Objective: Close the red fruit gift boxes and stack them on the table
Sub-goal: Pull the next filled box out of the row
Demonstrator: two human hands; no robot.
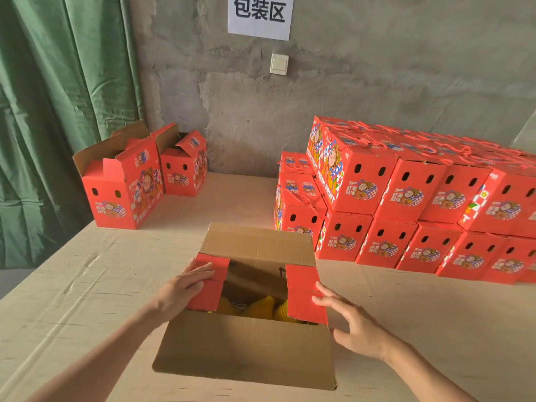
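An open red fruit gift box [246, 346] stands in front of me on the table [87, 285], its brown front and back flaps spread outward. Yellow foam-netted fruit [262, 307] shows inside. My left hand [181, 288] lies flat on the left red side flap [210, 281], pressing it inward. My right hand [351, 323] touches the right red side flap [304, 294] with fingers spread. A stack of closed red boxes [406, 198] with rope handles stands at the right, two layers high.
Two more open red boxes [124, 184] [185, 166] stand at the back left near a green curtain [58, 111]. A grey concrete wall with a paper sign [259, 15] and a light switch [279, 63] is behind the table.
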